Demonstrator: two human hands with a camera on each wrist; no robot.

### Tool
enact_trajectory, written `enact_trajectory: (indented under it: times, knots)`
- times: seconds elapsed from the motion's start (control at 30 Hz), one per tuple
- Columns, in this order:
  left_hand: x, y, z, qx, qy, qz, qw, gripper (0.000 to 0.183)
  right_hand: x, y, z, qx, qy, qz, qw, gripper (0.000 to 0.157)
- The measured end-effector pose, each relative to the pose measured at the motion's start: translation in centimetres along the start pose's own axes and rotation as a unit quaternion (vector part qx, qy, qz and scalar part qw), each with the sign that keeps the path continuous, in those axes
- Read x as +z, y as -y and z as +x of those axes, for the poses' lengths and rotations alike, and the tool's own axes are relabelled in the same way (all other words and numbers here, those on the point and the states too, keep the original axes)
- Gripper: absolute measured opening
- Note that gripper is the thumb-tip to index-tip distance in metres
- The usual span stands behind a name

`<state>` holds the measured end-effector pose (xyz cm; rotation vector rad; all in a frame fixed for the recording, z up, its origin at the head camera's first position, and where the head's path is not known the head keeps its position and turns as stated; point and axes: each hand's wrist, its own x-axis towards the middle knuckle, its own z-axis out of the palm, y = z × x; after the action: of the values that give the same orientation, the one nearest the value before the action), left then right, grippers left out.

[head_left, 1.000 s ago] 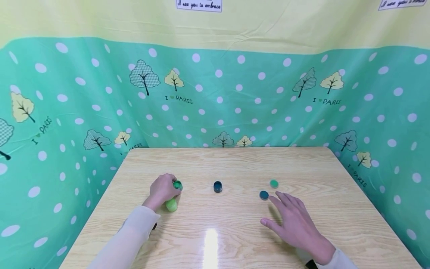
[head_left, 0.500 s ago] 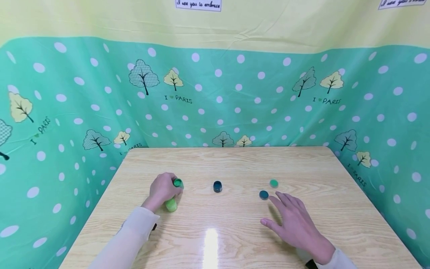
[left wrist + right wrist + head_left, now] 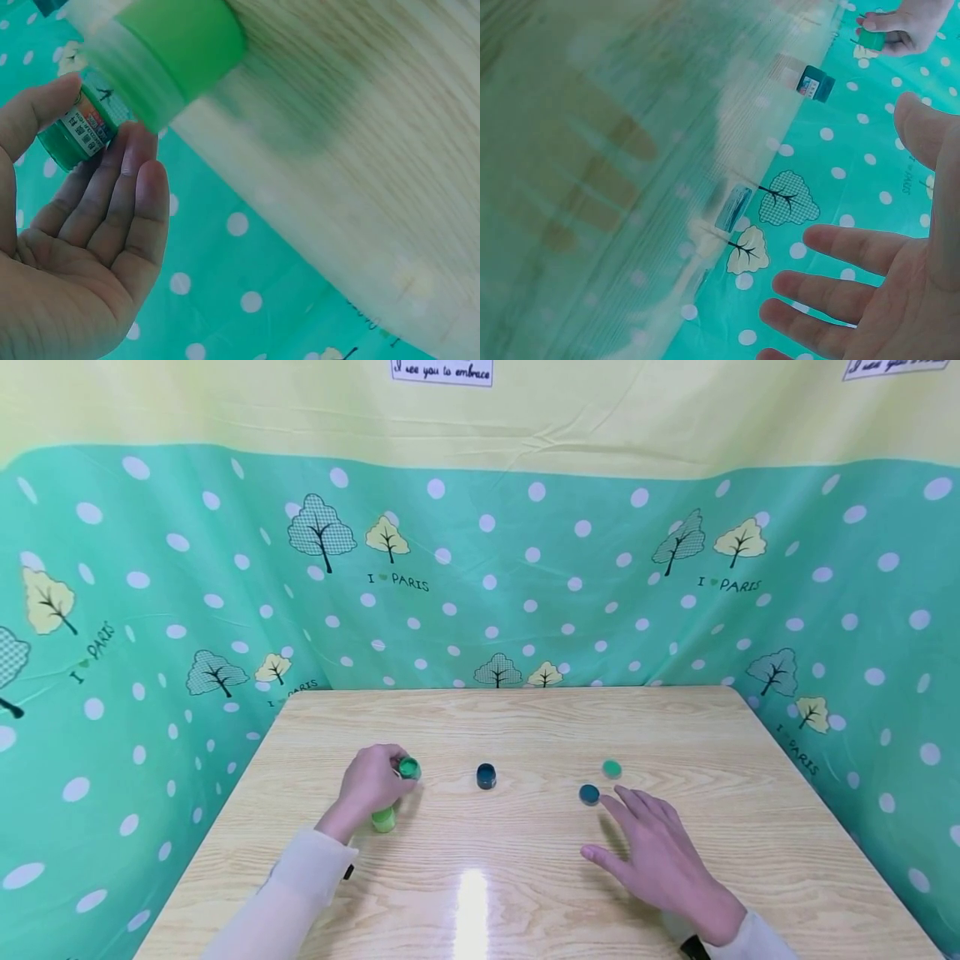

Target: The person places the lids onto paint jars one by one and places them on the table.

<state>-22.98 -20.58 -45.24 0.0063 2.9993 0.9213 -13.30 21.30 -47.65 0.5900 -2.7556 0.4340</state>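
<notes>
Green paint fills the small jar point(image 3: 409, 767) that your left hand point(image 3: 372, 779) pinches between thumb and fingers, at the left part of the worktop point(image 3: 540, 727). This jar has no lid on it, and whether its bottom touches the wood, I cannot tell. Just beside, on the near side of the same hand, stands the light green jar point(image 3: 383, 820), partly hidden by your wrist. The dark blue jar point(image 3: 486, 776) stands upright to the right, near the middle, and it looks uncovered too.

Your right hand point(image 3: 663, 860) holds nothing; its fingers are spread apart. The blue lid point(image 3: 589, 794) lies very near the fingertips, and the green lid point(image 3: 612, 769) is a little farther away from you.

I think the main danger is spilling: if your pinch turns or slips, the jar in it can tilt and the paint can run over its edge. If your left wrist drops or swings back, it could knock over the light green jar. A careless move to the right might bump the dark blue jar. Also, one small push of your right fingertips could slide the blue lid away.
</notes>
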Motion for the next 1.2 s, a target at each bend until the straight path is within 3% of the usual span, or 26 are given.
enact_trajectory:
  times: [0.53,0.83,1.2]
  knots:
    - [0.3,-2.6,-2.0,0.055,-0.021,-0.027,0.9979,0.027,-0.2,-0.3,1.0,0.005,0.004,0.003,1.000,0.081]
    - [0.7,-3.2,-2.9,0.075,-0.027,-0.036,0.9962,0.024,-0.5,-0.6,1.9,-0.002,-0.012,-0.007,1.000,0.079]
    - [1.9,-3.5,-4.2,0.093,-0.030,-0.046,0.9942,0.025,-0.6,-0.9,2.9,-0.007,-0.043,0.018,0.999,0.074]
